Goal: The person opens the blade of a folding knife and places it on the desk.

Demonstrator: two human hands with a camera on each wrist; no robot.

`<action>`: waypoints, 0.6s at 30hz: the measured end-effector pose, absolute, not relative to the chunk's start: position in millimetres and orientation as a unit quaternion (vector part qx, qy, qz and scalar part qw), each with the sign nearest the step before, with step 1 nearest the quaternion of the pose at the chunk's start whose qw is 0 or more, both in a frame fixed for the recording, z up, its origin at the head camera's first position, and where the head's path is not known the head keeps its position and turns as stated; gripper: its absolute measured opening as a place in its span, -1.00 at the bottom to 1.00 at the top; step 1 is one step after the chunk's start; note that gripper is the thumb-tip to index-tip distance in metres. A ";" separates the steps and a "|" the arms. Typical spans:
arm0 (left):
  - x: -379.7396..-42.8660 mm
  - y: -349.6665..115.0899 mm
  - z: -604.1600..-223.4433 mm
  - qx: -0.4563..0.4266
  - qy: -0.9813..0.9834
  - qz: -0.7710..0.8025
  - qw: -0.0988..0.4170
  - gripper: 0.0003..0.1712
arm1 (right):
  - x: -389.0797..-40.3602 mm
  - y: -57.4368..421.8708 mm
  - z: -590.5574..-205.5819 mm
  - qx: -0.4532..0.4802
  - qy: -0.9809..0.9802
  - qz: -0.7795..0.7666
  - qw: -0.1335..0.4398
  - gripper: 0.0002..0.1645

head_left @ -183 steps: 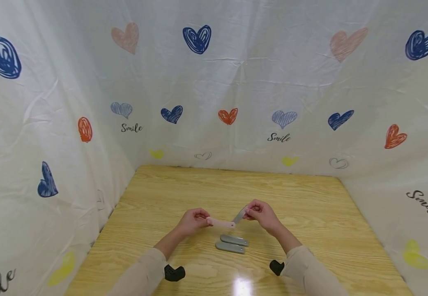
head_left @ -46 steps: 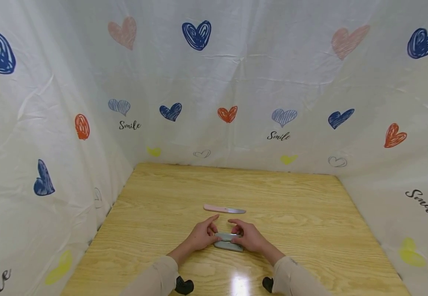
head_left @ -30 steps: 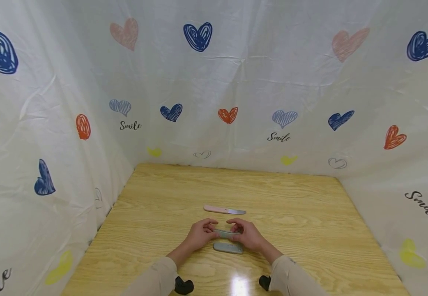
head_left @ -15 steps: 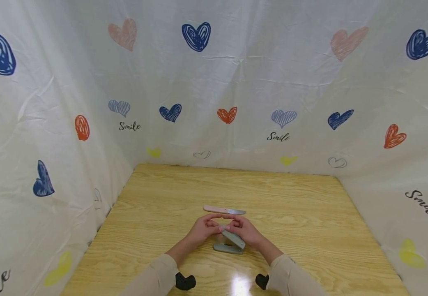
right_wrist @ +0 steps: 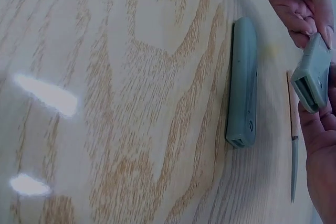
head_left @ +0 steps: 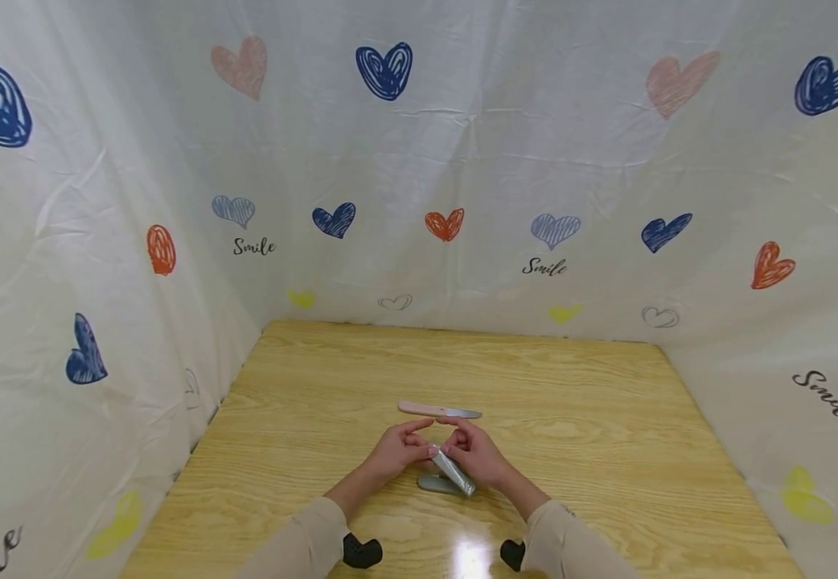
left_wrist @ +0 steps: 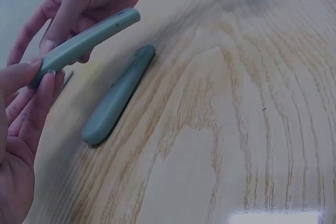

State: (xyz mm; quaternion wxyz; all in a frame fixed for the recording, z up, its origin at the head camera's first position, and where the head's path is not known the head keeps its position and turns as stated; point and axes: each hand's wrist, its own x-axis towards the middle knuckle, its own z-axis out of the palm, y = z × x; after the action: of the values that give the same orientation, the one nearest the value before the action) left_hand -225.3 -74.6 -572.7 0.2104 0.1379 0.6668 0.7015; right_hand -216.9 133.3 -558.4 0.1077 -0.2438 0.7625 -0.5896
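Wood-grain tabletop (head_left: pixel 585 402) carries an unfolded pink-handled knife (head_left: pixel 422 409) and a grey-green pocketknife (right_wrist: pixel 243 80). Above the latter, left hand (head_left: pixel 393 450) and right hand (head_left: pixel 484 460), mostly closed, pinch a second pocketknife (left_wrist: pixel 89 38) by its far end, apparently to steady it.

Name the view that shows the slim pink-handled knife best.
Head view: the slim pink-handled knife lies broadside, handle and metal blade distinct. The right wrist view shows a narrow strip; the left wrist view, at most an unclear sliver.

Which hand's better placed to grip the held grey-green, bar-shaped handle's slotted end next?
Probably the right hand: it's nearer the slotted end; the left hand pinches the handle at its opposite end.
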 end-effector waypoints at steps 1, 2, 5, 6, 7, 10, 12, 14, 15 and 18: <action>-225.5 -75.1 -572.6 0.138 0.671 0.698 0.210 -0.29 | -217.0 132.5 -557.3 -0.237 0.769 -0.585 0.103 -0.46; -225.7 -75.7 -572.4 0.138 0.674 0.695 0.210 -0.29 | -217.2 132.0 -556.3 -0.230 0.775 -0.580 0.100 -0.45; -227.1 -77.7 -571.6 0.138 0.680 0.688 0.212 -0.29 | -219.3 131.9 -557.3 -0.224 0.781 -0.576 0.087 -0.45; -227.5 -78.3 -571.2 0.137 0.683 0.685 0.213 -0.30 | -221.2 132.7 -560.5 -0.226 0.780 -0.577 0.083 -0.44; -227.6 -78.7 -570.8 0.136 0.685 0.683 0.214 -0.30 | -221.3 133.2 -560.3 -0.228 0.777 -0.581 0.083 -0.44; -227.5 -80.1 -570.0 0.140 0.685 0.681 0.218 -0.31 | -222.0 133.7 -560.2 -0.235 0.772 -0.584 0.089 -0.42; -226.7 -81.3 -569.4 0.142 0.683 0.681 0.220 -0.30 | -222.1 133.4 -559.1 -0.235 0.765 -0.592 0.099 -0.39; -226.2 -82.0 -569.1 0.146 0.681 0.683 0.222 -0.30 | -222.4 132.5 -557.1 -0.234 0.757 -0.600 0.111 -0.36; -226.0 -82.3 -568.9 0.150 0.680 0.683 0.222 -0.29 | -222.5 131.9 -555.8 -0.231 0.752 -0.606 0.117 -0.35; -226.0 -82.2 -569.2 0.147 0.679 0.682 0.226 -0.29 | -223.1 130.3 -552.5 -0.223 0.748 -0.612 0.126 -0.32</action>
State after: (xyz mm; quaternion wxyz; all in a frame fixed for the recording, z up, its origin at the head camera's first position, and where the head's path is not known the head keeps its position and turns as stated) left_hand -226.0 -82.2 -569.2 0.2264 0.1468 0.6795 0.6823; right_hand -223.1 130.3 -552.5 0.1263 -0.2229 0.7485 -0.6117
